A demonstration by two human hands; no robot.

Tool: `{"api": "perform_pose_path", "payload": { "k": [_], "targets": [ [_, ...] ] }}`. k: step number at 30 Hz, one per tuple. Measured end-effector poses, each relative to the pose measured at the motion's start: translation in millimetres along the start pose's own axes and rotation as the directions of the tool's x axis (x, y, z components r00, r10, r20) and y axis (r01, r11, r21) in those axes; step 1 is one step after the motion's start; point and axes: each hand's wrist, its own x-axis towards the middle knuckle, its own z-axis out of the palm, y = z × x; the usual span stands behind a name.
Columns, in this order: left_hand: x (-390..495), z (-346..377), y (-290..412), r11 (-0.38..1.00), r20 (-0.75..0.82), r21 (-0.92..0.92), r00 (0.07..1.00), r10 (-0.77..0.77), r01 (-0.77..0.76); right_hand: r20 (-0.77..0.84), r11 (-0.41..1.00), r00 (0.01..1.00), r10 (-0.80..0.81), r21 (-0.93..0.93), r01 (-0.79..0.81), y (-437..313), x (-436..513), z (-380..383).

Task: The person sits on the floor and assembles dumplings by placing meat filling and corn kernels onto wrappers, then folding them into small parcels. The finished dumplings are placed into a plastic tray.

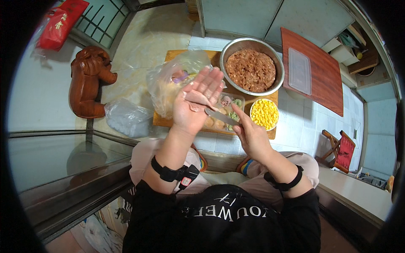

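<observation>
My left hand (191, 109) is palm up with its fingers extended, and a thin pink dough wrapper (198, 97) rests folded across it. In my right hand (254, 139) is a metal spreading knife (223, 117), its rounded tip against the wrapper's lower edge. Whether any filling lies inside the fold I cannot tell. Below the hands, a clear plastic tray (243, 100) holds several small dumplings in green, pink and pale yellow, partly hidden by the knife and fingers. Behind it stands a steel bowl (279, 83) of minced meat filling (251, 70). A white bowl of corn kernels (264, 114) sits to the right.
A clear plastic bag (158, 95) with coloured wrappers lies left on the low wooden table (163, 119). Another plastic bag (126, 118) and a carved wooden figure (88, 82) are farther left. At right are a reddish board (322, 79) bearing a plastic lid (299, 71), and a folding stool (341, 151).
</observation>
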Motion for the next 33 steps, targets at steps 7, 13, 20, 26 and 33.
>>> {"api": "perform_pose_path", "payload": {
  "k": [7,13,20,26,33],
  "targets": [
    [3,-3,11,1.0,0.182,0.01,0.983,0.004,-0.006,-0.023,0.961,0.995,0.099,0.263,-0.09,-1,-2,-23],
    [4,-2,1,1.0,0.266,-0.018,0.964,-0.01,0.015,-0.007,0.958,0.992,0.124,0.26,-0.118,-8,-3,-12],
    [4,-6,-3,0.995,0.273,-0.09,0.962,-0.027,0.053,-0.112,0.989,0.993,0.047,0.148,-0.03,-8,-5,-7],
    [2,-10,-7,0.988,0.243,-0.151,0.97,0.004,0.034,-0.158,0.999,0.987,-0.027,0.041,0.034,-8,-6,-6],
    [2,-11,-7,0.977,0.265,-0.205,0.964,0.005,0.051,-0.124,0.983,0.992,0.037,0.183,-0.014,-10,-6,-4]
  ]
}}
